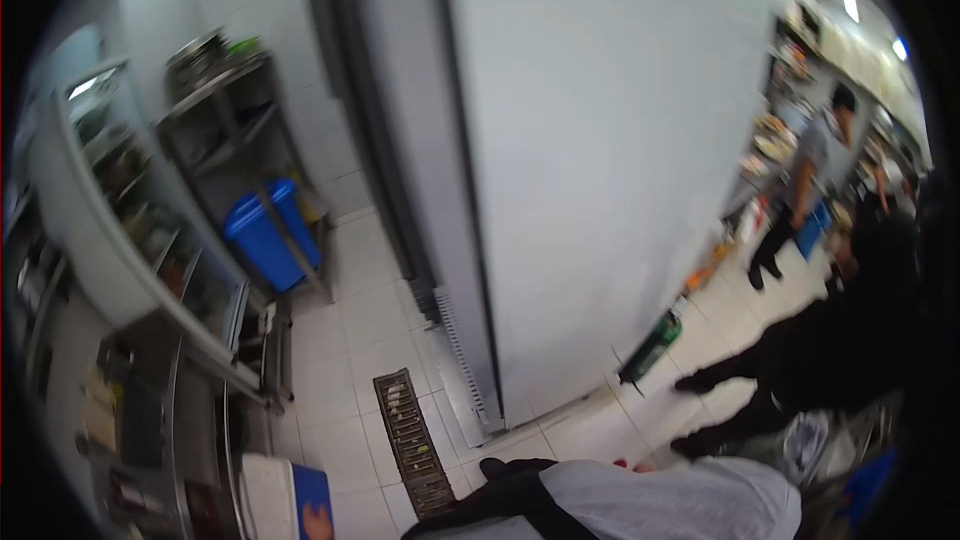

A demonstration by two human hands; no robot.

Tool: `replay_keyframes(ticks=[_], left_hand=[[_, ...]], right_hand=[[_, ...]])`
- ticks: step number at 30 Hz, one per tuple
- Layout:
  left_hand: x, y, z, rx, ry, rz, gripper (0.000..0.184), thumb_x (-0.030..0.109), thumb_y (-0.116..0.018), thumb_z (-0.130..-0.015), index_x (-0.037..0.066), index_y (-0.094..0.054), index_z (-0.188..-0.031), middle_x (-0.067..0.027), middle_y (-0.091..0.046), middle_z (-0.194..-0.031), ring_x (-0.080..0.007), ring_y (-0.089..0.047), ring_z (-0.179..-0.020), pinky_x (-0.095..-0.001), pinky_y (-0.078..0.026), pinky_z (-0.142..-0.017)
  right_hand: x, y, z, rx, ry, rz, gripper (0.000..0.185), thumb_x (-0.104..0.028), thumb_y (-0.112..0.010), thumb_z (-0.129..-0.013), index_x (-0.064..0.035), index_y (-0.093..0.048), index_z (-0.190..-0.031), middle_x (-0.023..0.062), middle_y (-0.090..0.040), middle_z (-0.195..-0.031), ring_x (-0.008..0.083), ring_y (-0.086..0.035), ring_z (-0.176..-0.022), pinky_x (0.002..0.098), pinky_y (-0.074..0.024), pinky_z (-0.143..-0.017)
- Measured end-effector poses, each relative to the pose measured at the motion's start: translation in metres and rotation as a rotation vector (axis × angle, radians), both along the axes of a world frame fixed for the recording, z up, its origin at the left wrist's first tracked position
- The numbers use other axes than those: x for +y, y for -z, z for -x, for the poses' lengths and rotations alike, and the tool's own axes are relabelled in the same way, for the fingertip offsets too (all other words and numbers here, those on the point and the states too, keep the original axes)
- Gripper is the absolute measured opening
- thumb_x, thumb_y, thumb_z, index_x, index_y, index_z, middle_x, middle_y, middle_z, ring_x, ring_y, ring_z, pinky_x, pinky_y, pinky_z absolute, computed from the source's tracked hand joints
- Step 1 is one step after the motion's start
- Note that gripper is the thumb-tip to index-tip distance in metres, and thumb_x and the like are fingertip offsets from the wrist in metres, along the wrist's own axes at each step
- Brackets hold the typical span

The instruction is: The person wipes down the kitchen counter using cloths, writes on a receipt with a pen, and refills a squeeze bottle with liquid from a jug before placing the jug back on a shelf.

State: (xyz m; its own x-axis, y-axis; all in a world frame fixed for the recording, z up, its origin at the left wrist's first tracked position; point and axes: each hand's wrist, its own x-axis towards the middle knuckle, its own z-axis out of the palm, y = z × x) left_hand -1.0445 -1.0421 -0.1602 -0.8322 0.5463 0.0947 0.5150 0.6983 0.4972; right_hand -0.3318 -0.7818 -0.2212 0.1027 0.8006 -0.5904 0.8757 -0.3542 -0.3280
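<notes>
At the bottom left edge, part of my left hand (317,523) shows beside the blue lid of a white cooler box (268,500). Its visible fingers look extended, with no object seen in them; whether they touch the lid I cannot tell. A grey sleeve and shirt (660,500) with a dark apron (510,510) fill the bottom middle. Just past the sleeve, only a small skin-coloured and red sliver of my right hand (640,466) appears. The sleeve hides its fingers and anything they may hold.
A tall white refrigerator cabinet (600,160) stands ahead. A floor drain grate (408,435) lies by its base. On the left are a glass-door fridge (150,210) and a blue bin (268,240) under a shelf. A green cylinder (652,348) and several people are on the right.
</notes>
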Motion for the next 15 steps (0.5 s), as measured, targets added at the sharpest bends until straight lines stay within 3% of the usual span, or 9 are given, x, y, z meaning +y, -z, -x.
replay_keyframes(ticks=[1, 2, 5, 7, 10, 12, 14, 15], left_hand=[[0.010, 0.014, -0.001, -0.026, 0.061, 0.011, 0.053, 0.019, -0.069, -0.081, -0.005, -0.050, -0.124, -0.0223, -0.061, -0.110, -0.0316, -0.061, -0.103, -0.0395, -0.047, -0.091], [0.040, -0.015, -0.024, -0.223, 0.094, 0.075, 0.054, 0.023, -0.069, -0.081, -0.002, -0.050, -0.125, -0.0225, -0.060, -0.112, -0.0314, -0.061, -0.103, -0.0390, -0.048, -0.088], [0.079, 0.015, -0.056, -0.328, 0.275, 0.337, 0.056, 0.039, -0.068, -0.080, 0.010, -0.051, -0.126, -0.0137, -0.060, -0.116, -0.0300, -0.058, -0.108, -0.0437, -0.047, -0.090], [0.091, 0.036, -0.077, -0.498, 0.449, 0.579, 0.065, 0.048, -0.062, -0.083, 0.014, -0.045, -0.135, -0.0148, -0.057, -0.124, -0.0314, -0.054, -0.116, -0.0441, -0.045, -0.095], [0.092, 0.074, -0.091, -0.626, 0.584, 0.756, 0.064, 0.050, -0.058, -0.085, 0.011, -0.047, -0.133, -0.0165, -0.054, -0.128, -0.0327, -0.051, -0.120, -0.0436, -0.043, -0.097], [0.082, 0.089, -0.086, -0.596, 0.549, 0.757, 0.057, 0.050, -0.059, -0.085, 0.007, -0.057, -0.123, -0.0170, -0.059, -0.122, -0.0324, -0.055, -0.115, -0.0431, -0.047, -0.093], [0.075, 0.116, -0.052, -0.697, 0.485, 0.820, 0.056, 0.045, -0.061, -0.083, 0.007, -0.057, -0.124, -0.0178, -0.061, -0.119, -0.0359, -0.056, -0.112, -0.0435, -0.045, -0.095], [0.072, 0.115, -0.034, -0.627, 0.488, 0.870, 0.057, 0.046, -0.062, -0.082, 0.007, -0.056, -0.124, -0.0182, -0.060, -0.120, -0.0358, -0.056, -0.113, -0.0434, -0.045, -0.095]], right_hand=[[0.012, 0.000, 0.012, 0.024, 0.020, -0.015, 0.069, -0.066, -0.056, -0.077, 0.0017, -0.069, -0.084, 0.0261, -0.066, -0.090, 0.0398, -0.064, -0.090, 0.0472, -0.0480, -0.077], [0.031, 0.002, 0.024, 0.041, 0.008, -0.045, 0.069, -0.066, -0.056, -0.077, 0.0017, -0.069, -0.083, 0.0261, -0.066, -0.089, 0.0398, -0.064, -0.089, 0.0472, -0.0480, -0.077], [0.095, 0.005, 0.067, 0.124, -0.063, -0.122, 0.068, -0.065, -0.057, -0.077, 0.0019, -0.068, -0.083, 0.0260, -0.065, -0.088, 0.0397, -0.064, -0.089, 0.0470, -0.0480, -0.076], [0.138, 0.002, 0.097, 0.167, -0.160, -0.143, 0.068, -0.064, -0.057, -0.078, 0.0019, -0.068, -0.083, 0.0259, -0.065, -0.088, 0.0397, -0.064, -0.088, 0.0469, -0.0480, -0.076], [0.189, -0.011, 0.143, 0.206, -0.313, -0.147, 0.067, -0.064, -0.057, -0.078, 0.0021, -0.068, -0.083, 0.0258, -0.065, -0.087, 0.0396, -0.064, -0.087, 0.0467, -0.0481, -0.075], [0.207, -0.016, 0.168, 0.225, -0.388, -0.144, 0.066, -0.063, -0.057, -0.078, 0.0021, -0.068, -0.083, 0.0258, -0.065, -0.087, 0.0396, -0.064, -0.087, 0.0466, -0.0481, -0.075], [0.214, -0.022, 0.188, 0.232, -0.434, -0.137, 0.065, -0.062, -0.058, -0.079, 0.0022, -0.068, -0.082, 0.0257, -0.065, -0.086, 0.0395, -0.064, -0.086, 0.0465, -0.0481, -0.074], [0.215, -0.024, 0.199, 0.236, -0.450, -0.136, 0.065, -0.062, -0.058, -0.079, 0.0023, -0.067, -0.082, 0.0257, -0.065, -0.086, 0.0395, -0.064, -0.086, 0.0465, -0.0481, -0.074]])
